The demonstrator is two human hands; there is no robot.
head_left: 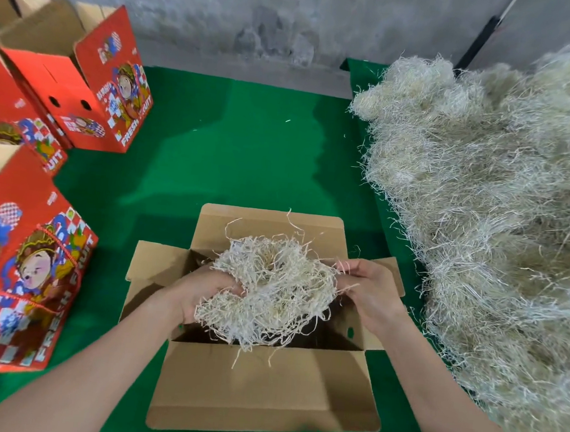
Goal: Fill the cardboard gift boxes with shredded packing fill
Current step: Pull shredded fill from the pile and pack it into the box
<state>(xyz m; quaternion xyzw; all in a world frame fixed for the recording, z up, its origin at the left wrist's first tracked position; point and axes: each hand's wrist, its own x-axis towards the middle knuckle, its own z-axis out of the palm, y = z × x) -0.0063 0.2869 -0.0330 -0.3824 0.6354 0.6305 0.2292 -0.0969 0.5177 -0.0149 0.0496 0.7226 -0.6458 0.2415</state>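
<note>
An open cardboard box stands on the green mat in front of me, its four flaps spread outward. Over its opening I hold a pale clump of shredded fill. My left hand grips the clump's left side with curled fingers. My right hand pinches strands at its right edge. Loose strands hang down over the near flap. The box's inside is mostly hidden by the clump and looks dark.
A big heap of shredded fill covers the right side. Three red printed gift boxes stand at the left, tops open. A grey concrete wall closes the back. Green mat lies between.
</note>
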